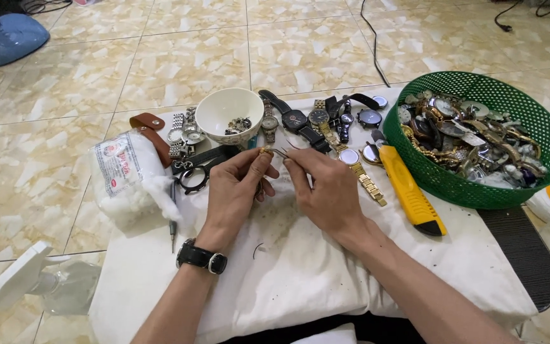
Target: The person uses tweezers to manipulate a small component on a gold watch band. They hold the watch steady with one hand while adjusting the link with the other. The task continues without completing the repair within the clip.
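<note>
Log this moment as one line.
left hand: pinches small gold part | right hand: tweezers at part | nearby: white bowl, green basket

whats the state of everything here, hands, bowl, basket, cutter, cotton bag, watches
left hand: pinching a small gold watch part, black wristwatch on the wrist
right hand: gripping thin tweezers, tips at the gold part
white bowl: upright, a few small parts inside
green basket: upright, heaped with watches
yellow utility knife: lying flat on the white cloth; blade not visible
cotton wool bag: open, cotton spilling out
row of watches: laid flat behind the hands
</note>
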